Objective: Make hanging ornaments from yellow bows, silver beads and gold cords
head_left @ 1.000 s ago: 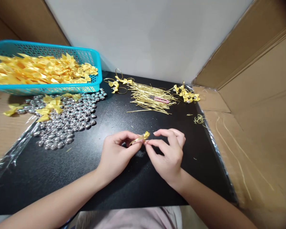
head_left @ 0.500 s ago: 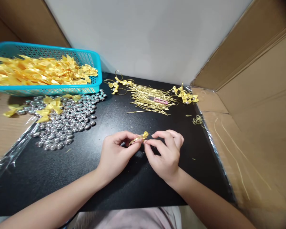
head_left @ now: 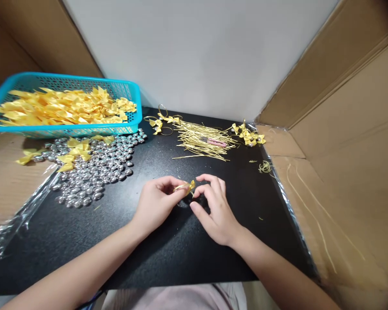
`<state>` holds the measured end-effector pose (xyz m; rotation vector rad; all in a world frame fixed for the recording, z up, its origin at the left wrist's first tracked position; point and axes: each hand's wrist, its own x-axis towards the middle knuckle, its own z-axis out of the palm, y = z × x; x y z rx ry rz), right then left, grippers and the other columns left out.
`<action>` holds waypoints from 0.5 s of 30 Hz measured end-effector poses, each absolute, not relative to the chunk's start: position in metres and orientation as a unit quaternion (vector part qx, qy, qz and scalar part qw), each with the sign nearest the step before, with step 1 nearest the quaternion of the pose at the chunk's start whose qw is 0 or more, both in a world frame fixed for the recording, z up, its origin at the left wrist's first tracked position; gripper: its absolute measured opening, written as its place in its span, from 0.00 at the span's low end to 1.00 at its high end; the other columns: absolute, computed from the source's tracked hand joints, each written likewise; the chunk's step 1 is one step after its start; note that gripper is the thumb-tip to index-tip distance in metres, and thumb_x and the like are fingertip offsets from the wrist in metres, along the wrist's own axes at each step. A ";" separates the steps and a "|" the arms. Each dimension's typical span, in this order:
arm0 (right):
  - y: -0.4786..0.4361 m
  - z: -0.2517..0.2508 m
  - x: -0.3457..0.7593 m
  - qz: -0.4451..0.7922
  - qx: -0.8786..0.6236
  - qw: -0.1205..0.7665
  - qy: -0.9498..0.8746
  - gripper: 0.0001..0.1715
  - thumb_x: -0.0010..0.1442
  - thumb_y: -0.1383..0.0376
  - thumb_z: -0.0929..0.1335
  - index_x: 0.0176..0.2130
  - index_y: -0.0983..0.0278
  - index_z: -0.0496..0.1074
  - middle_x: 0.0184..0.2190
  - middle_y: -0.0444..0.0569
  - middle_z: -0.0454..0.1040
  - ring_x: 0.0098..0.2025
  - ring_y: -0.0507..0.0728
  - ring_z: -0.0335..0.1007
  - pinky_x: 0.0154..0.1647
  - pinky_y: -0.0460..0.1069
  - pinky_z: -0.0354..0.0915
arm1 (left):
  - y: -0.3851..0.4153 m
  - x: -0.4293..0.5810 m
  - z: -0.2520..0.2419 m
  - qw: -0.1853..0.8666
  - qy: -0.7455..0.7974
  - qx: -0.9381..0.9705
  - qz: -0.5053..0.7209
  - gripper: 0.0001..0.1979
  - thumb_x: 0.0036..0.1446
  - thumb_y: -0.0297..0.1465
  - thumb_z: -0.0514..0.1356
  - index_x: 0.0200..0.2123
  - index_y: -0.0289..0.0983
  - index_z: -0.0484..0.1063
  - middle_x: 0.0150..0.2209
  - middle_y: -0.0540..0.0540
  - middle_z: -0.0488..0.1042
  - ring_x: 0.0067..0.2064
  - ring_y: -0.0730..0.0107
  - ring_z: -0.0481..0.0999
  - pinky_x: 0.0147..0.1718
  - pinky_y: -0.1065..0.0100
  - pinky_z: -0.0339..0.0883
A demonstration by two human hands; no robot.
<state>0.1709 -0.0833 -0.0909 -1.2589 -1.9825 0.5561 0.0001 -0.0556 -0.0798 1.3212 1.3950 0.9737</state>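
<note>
My left hand [head_left: 158,200] pinches a gold wire ring [head_left: 180,187] between thumb and fingers. A small yellow ribbon bow [head_left: 192,187] sits at the ring's right end, and a short wire end seems to point down below it. Close on the right, my right hand [head_left: 215,206] has its thumb and fingers apart, curved toward the bow. Its index fingertip is very near the bow; whether they touch I cannot tell. Part of the ring is hidden behind the left fingers.
A blue basket [head_left: 110,131] of yellow bows stands back left. Silver beads [head_left: 111,165] lie before it. Behind my hands are gold wire strips [head_left: 197,142] with pink-handled snips [head_left: 216,142] on top. Bow rings [head_left: 161,122] and bow pieces [head_left: 250,137] flank them. Cardboard [head_left: 349,107] walls the right.
My right thumb and fingers have spread apart and drawn slightly off the bow. The left hand still holds the ring. The camera view has shifted slightly.
</note>
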 end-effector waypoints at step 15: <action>-0.077 -0.084 0.181 0.196 -0.410 0.519 -0.724 0.06 0.56 0.69 0.65 0.27 0.62 0.64 0.28 0.45 0.68 0.33 0.54 0.66 0.37 0.51 0.64 | -0.042 -0.020 -0.068 0.218 0.574 0.732 0.295 0.24 0.48 0.34 0.61 0.50 0.33 0.69 0.51 0.35 0.70 0.55 0.47 0.65 0.55 0.48 0.57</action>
